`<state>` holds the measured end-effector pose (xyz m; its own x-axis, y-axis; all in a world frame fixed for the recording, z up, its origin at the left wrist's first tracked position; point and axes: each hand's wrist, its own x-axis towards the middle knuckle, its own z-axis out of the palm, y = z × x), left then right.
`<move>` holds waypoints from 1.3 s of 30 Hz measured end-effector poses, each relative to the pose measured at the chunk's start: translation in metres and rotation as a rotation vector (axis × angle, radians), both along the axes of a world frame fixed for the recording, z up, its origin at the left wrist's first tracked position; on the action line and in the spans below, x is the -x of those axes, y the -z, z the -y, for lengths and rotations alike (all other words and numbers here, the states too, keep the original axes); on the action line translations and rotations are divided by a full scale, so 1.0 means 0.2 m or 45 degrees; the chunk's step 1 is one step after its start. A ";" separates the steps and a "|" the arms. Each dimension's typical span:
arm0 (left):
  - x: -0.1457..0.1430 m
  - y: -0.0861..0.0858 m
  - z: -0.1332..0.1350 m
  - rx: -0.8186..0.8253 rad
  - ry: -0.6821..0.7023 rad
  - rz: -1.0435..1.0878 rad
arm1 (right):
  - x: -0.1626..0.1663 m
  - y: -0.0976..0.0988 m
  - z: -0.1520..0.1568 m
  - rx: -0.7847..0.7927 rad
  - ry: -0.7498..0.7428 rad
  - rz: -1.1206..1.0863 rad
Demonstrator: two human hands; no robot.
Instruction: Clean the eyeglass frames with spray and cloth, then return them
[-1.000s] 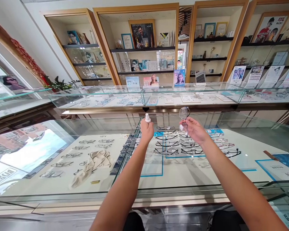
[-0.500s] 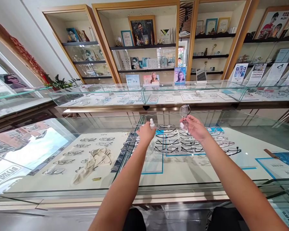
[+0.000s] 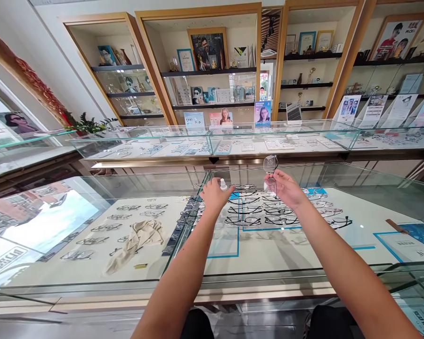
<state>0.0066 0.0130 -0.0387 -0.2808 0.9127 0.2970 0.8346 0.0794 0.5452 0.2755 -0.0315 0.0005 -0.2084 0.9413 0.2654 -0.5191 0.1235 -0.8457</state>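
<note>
My right hand pinches a pair of eyeglasses by the middle, raised above the glass counter with the lenses one over the other. Small drops show on the upper lens. My left hand is open, its thumb stretched out to the right. Just beyond it is a small white bottle, its lower part hidden by the hand. Rows of dark eyeglass frames lie in the case below both hands. A crumpled beige cloth rests on the left part of the counter.
A small yellowish piece lies near the cloth. At the right are a brown strip and blue-edged printed cards. Across the aisle stands another glass case, with wooden shelves behind it.
My left hand has loosened from the white bottle and its fingers have spread, the thumb moving right. My right hand still holds the eyeglasses in nearly the same place.
</note>
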 end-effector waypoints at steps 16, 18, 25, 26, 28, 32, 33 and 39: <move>0.36 -0.17 0.54 -0.876 0.261 0.053 | -0.03 0.02 -0.01 0.009 -0.019 0.021; 0.57 -0.13 0.62 -0.640 0.207 -0.009 | -0.03 0.02 -0.01 0.007 -0.018 0.025; 1.05 0.02 0.82 0.272 -0.079 -0.363 | -0.03 0.04 -0.02 -0.037 0.002 0.090; 1.05 0.05 0.83 0.326 -0.055 -0.391 | -0.03 0.04 -0.02 -0.046 0.004 0.105; 1.03 0.09 0.82 0.385 -0.052 -0.426 | -0.03 0.05 -0.02 -0.061 0.002 0.130; 0.97 0.13 0.78 0.361 -0.133 -0.393 | -0.02 0.05 -0.02 -0.061 -0.022 0.134; 0.96 0.13 0.77 0.346 -0.144 -0.370 | -0.02 0.05 -0.01 -0.058 -0.029 0.126; 1.03 -0.03 0.77 0.251 -0.249 -0.200 | -0.02 0.03 0.00 -0.054 -0.040 0.092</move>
